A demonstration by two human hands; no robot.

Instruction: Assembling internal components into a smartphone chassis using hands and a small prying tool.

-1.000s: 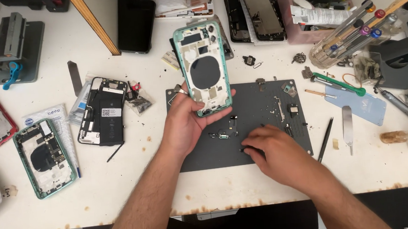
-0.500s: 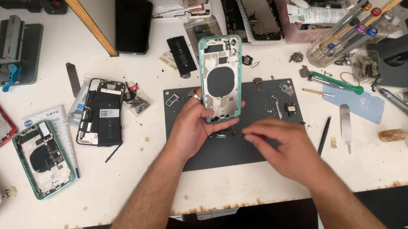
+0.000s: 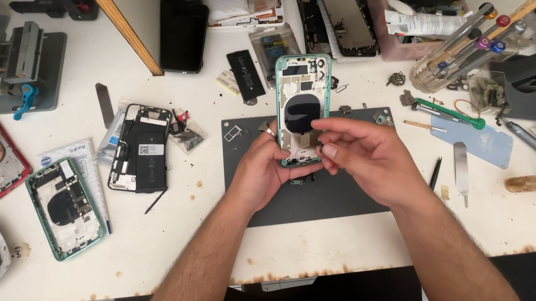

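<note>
The green phone shell stood tilted above the far edge of the dark mat, its open inside facing the camera. The left hand gripped it from below, fingers curled round its lower left edge. The right hand hovered at the shell's lower right corner, thumb and forefinger pinched together; whether they held a small part or only touched the frame could not be told.

The likeliest trouble was a tiny part slipping from that pinch, since it would fall onto the mat among the loose screws and brackets lying there and be hard to tell apart. The one-handed hold on the shell's bottom end also looked light; pressure from the right hand might tip it.

Left of the mat lay an opened black phone, and farther left another green shell. Right of the mat lay tweezers and a metal pry tool.
</note>
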